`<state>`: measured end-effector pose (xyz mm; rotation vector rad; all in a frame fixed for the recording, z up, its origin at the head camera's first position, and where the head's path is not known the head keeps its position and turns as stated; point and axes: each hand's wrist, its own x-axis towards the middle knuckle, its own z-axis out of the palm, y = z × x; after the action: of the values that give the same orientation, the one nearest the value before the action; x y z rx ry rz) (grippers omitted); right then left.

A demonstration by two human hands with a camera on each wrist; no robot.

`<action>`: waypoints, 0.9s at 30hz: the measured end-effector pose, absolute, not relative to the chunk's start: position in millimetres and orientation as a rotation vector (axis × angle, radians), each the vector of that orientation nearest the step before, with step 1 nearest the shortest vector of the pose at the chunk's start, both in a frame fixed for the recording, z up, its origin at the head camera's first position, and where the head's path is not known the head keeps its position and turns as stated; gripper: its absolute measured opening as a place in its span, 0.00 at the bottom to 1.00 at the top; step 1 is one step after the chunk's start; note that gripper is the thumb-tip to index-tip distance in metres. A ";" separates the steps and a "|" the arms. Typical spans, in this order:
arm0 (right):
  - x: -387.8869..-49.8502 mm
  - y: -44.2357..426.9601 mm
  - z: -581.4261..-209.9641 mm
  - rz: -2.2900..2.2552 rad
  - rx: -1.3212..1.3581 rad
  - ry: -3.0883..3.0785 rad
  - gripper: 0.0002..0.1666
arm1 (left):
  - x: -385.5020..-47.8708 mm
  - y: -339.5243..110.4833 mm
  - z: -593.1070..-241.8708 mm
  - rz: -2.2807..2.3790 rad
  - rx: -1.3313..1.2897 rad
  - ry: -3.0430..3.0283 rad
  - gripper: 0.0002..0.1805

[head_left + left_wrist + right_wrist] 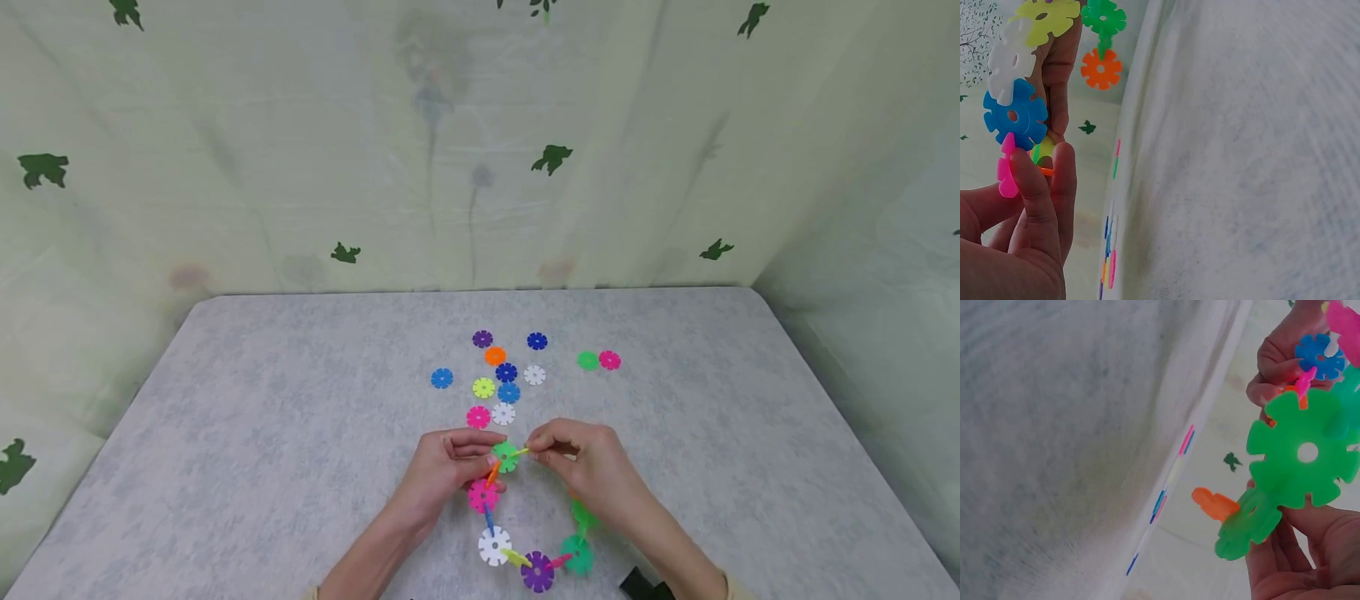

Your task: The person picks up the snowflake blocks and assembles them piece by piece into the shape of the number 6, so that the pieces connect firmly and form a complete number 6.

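Observation:
A curved chain of notched plastic discs, with a white disc and a purple disc among its links, hangs between my two hands. My left hand pinches its upper left end, at the green disc and the edge-on orange disc. Below these fingers is a pink disc, joined to a blue disc. My right hand pinches a yellow disc whose edge meets the green disc; whether the slots are engaged I cannot tell. The chain's other end has a large green disc and an orange disc, below my right hand.
Loose notched discs lie on the grey table beyond my hands, among them a pink disc and a blue disc. A green disc and a pink one lie farther right. A black object sits by my right forearm.

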<state>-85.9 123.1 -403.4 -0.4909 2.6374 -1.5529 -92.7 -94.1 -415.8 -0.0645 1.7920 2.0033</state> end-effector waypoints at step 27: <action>-102.7 132.9 -412.7 -1.668 -0.408 2.266 0.07 | -95.3 -98.3 -420.5 1.894 0.038 1.808 0.15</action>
<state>-102.7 132.9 -412.7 -0.4082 2.2655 -1.6684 -95.3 -98.3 -420.5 0.0376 1.8083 1.8945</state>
